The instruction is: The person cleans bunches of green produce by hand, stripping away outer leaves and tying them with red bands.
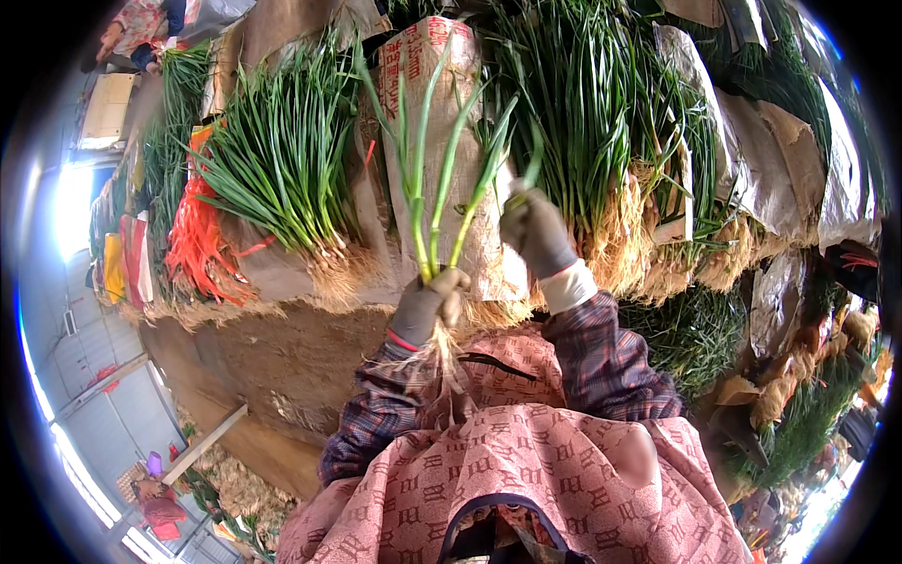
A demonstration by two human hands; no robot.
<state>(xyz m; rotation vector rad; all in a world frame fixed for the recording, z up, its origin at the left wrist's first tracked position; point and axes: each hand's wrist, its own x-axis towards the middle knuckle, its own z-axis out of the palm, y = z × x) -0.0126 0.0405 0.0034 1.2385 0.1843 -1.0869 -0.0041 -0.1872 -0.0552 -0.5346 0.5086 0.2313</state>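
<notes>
- Left hand [427,305]: I see it gloved and clamped around the pale lower stems of a small bunch of green onions [434,188], just above the dangling roots [443,352].
- Right hand [536,230]: gloved, fingers pinched on 1 outer leaf [526,179] near its upper part.
- Position: the bunch stands upright in front of my chest, above the patterned apron [526,461] and before the paper-wrapped bundles [282,160] stacked behind.
- Handling, as I judge it: light; the stems near the roots look firm and make the safest hold, while the hollow leaves are soft and likely to crease or snap (roots may shed soil).
</notes>
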